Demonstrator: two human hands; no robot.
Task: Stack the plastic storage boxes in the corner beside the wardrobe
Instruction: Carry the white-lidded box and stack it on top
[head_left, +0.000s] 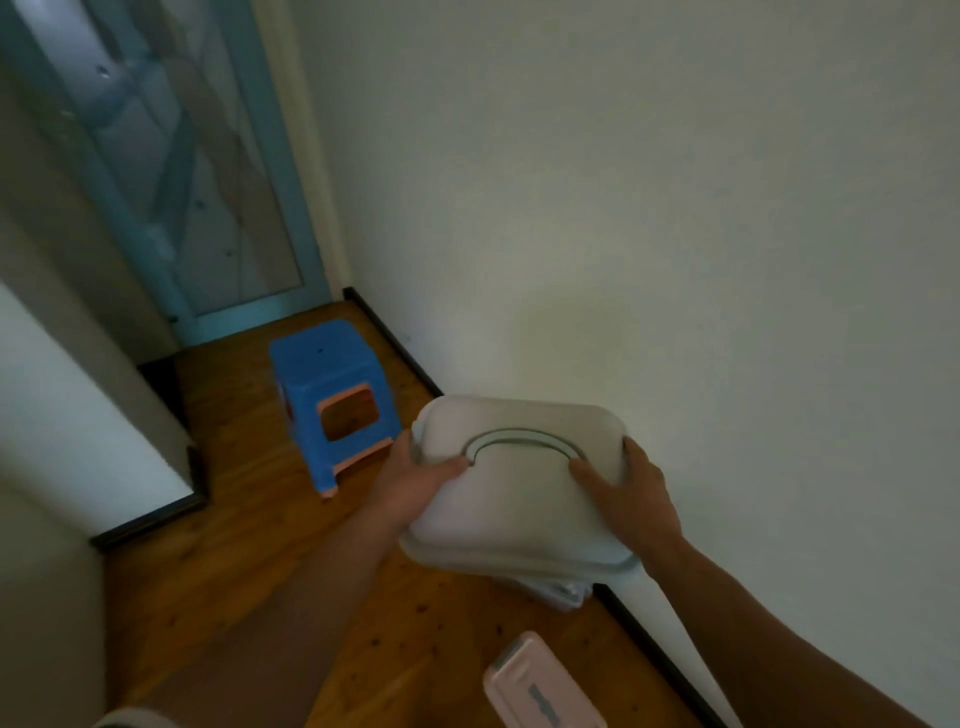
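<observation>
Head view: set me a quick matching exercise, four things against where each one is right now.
Things
1. white box
2. blue stool
3. pink box
4. glass door

Places
A. on the floor at the picture's bottom edge
B. at the far end of the floor, behind the stool
C. gripped between the left hand and right hand
D. standing on the floor, left of the held box

Pairs: 1-C, 2-D, 3-A, 4-B
</observation>
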